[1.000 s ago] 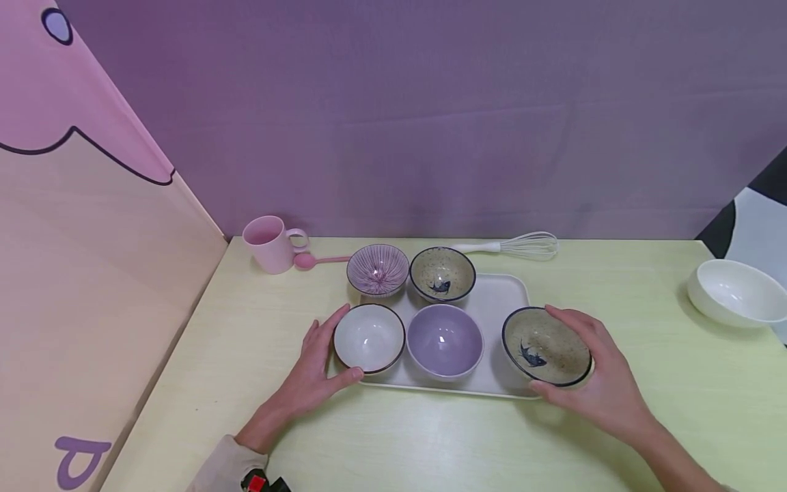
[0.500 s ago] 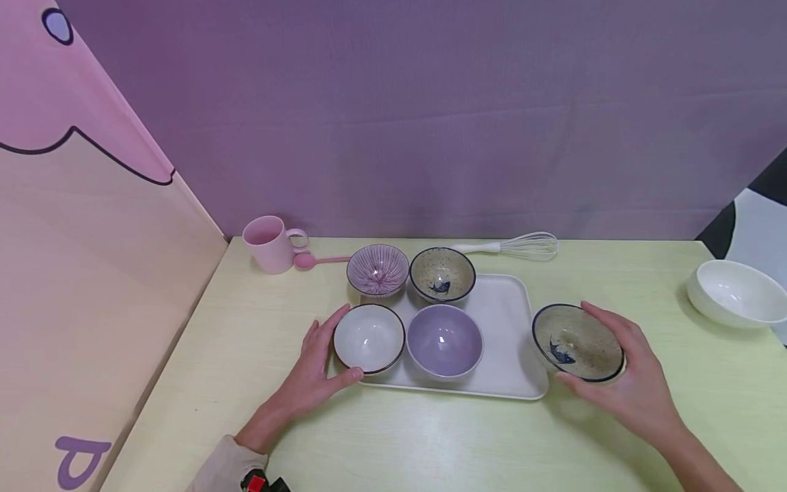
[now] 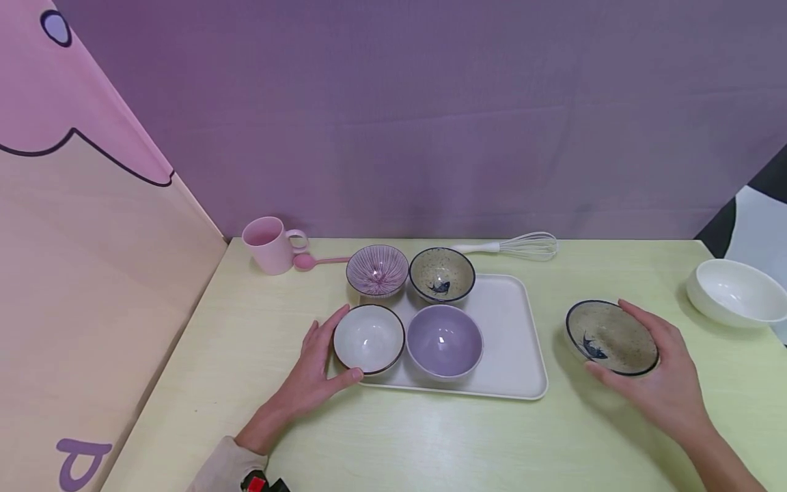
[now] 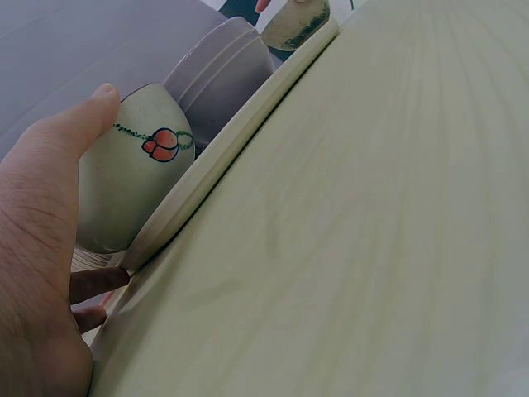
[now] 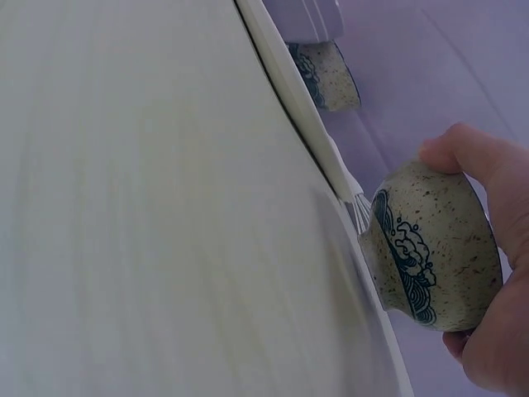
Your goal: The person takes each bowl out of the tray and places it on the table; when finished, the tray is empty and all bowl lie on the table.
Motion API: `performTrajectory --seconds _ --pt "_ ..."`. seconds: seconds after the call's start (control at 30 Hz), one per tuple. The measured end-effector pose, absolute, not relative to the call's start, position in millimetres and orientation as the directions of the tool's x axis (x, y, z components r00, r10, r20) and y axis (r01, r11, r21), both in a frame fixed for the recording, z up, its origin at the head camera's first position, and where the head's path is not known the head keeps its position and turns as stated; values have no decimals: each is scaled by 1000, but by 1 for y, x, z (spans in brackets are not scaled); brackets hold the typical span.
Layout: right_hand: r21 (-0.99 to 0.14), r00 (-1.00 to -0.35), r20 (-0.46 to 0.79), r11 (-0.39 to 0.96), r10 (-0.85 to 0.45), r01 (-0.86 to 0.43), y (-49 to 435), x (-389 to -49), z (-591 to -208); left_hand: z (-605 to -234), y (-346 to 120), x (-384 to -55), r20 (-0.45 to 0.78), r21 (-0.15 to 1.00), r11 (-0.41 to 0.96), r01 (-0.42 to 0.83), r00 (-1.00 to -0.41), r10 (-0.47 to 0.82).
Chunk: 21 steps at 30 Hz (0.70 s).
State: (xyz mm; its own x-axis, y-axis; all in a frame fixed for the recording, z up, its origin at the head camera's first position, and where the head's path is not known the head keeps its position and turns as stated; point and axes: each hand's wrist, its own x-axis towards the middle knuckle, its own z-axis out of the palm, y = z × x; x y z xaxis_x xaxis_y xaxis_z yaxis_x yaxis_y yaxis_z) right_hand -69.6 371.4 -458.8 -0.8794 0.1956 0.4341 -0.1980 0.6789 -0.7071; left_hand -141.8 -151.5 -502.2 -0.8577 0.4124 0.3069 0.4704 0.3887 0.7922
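Observation:
In the head view my right hand (image 3: 660, 379) holds a speckled beige bowl (image 3: 615, 335) with a dark blue rim and a blue fish inside, right of the tray. The right wrist view shows this bowl (image 5: 438, 248) between thumb and fingers, with a blue wave pattern outside. My left hand (image 3: 320, 369) curls round a white bowl (image 3: 369, 338) with a brown rim, at the tray's front left; a red flower marks that bowl's side (image 4: 136, 174) in the left wrist view. Beside it stands a lilac bowl (image 3: 445, 342) on the white tray (image 3: 507, 342).
Behind are a purple-striped bowl (image 3: 377, 270) and a second speckled bowl (image 3: 443, 273). A pink mug (image 3: 268, 246) and pink spoon (image 3: 305, 261) lie back left. A whisk (image 3: 522, 246) lies along the back; a large white bowl (image 3: 734, 294) stands far right.
My right hand has carried the speckled bowl to the right, from over the tray's right end to beyond its edge. My left hand and the white bowl stay put.

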Motion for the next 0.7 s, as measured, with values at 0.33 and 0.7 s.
performTrajectory --seconds 0.33,0.7 --pt "-709 -866 436 687 247 -161 387 -71 -466 -502 -151 -141 301 790 398 467 -860 412" --pt "-735 -850 393 675 351 -61 401 -72 -470 -501 -151 -141 289 793 403 456 -865 411"
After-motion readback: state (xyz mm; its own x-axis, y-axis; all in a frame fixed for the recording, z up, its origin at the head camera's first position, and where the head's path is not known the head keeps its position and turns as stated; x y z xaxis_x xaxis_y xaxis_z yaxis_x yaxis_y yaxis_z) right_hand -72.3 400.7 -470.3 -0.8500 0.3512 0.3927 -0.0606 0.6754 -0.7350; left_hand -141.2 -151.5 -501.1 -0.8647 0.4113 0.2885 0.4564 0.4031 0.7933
